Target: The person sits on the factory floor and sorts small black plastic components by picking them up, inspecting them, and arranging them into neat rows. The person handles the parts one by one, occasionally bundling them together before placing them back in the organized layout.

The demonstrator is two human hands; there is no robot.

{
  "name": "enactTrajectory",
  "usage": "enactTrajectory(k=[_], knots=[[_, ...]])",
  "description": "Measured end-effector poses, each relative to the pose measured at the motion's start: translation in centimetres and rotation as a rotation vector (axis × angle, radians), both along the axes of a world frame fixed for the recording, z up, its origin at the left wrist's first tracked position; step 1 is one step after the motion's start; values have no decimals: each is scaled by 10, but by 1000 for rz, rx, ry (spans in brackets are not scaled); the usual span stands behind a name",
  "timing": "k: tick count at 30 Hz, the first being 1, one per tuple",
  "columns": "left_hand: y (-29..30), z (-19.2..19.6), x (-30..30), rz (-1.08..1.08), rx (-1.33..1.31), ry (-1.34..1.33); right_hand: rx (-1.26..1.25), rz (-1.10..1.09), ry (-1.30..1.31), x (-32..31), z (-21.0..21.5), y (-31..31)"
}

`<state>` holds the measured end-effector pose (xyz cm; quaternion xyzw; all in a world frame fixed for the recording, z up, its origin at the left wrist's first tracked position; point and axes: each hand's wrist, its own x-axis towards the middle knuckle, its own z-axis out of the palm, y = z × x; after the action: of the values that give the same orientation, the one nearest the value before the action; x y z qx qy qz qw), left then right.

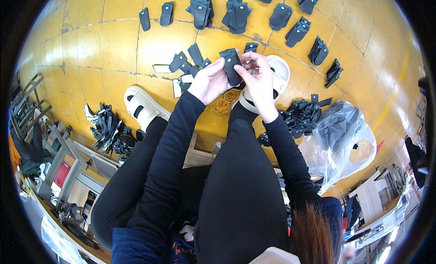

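Above the floor between my feet, both hands hold a small stack of flat black pieces (232,67), long with rounded ends and a small pale label on top. My left hand (210,82) supports the stack from the left, its fingers partly behind it. On the right side, my right hand (259,77) pinches the stack with the thumb on its face. Loose black pieces (179,62), some with white strips, lie just left of the hands. Beneath them on the floor is a heap of yellow rubber bands (222,104).
Several small piles of black pieces (237,16) form an arc on the yellow tiled floor (113,46). A larger heap (299,116) lies right, beside a clear plastic bag (343,139). Another dark heap (109,130) is left of my pale clog (144,107). Metal frames (68,150) stand farther left.
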<state>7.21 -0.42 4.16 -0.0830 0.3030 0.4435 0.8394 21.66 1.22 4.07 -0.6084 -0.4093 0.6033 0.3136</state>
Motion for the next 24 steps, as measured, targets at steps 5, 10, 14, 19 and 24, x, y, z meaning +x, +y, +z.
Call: enactTrajectory(k=[5,10,14,19,24], knots=[[2,8,-3,-52,89,136,192,40,-40,2,18,3],[6,10,2,-105,195,400,275,69,-159,6,25,7],[10,15,2,-109,150,383,195,16,-6,8,17,9],[11,22,1,-32,95,294,165,-108,99,10,17,11],[15,17,3,-72,192,483,300,89,-99,15,22,10]])
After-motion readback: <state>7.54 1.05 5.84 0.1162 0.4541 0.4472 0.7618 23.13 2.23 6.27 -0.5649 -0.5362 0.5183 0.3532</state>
